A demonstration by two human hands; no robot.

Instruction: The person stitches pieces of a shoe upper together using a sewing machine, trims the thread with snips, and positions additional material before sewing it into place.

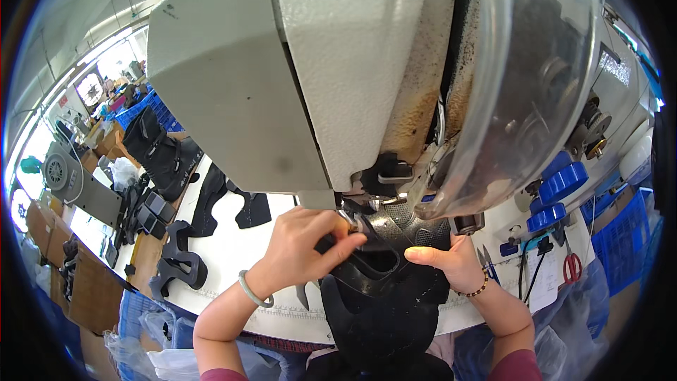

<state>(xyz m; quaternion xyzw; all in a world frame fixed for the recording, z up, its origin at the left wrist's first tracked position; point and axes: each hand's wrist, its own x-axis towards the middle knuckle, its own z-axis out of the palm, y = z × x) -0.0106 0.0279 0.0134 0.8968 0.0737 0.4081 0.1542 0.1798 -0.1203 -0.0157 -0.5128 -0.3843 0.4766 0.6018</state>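
A black boot upper [384, 314] hangs over the near edge of the white table, its far part under the head of a large grey sewing machine [338, 63]. My left hand [300, 243] is closed on its left edge close to the needle area, thumb and forefinger pinched together. On the right side of the upper, my right hand [451, 264] grips the edge with the thumb on top; its other fingers are mostly hidden. The perforated section [402, 222] lies between my hands. The needle itself is hard to make out.
Cut black pieces [208, 204] lie on the table at left, beside a black boot [159, 152]. At right are red-handled scissors [571, 267], blue knobs [560, 183] and a pointed tool [488, 261]. A clear plastic cover [536, 77] bulges from the machine. Blue crates [624, 240] stand right.
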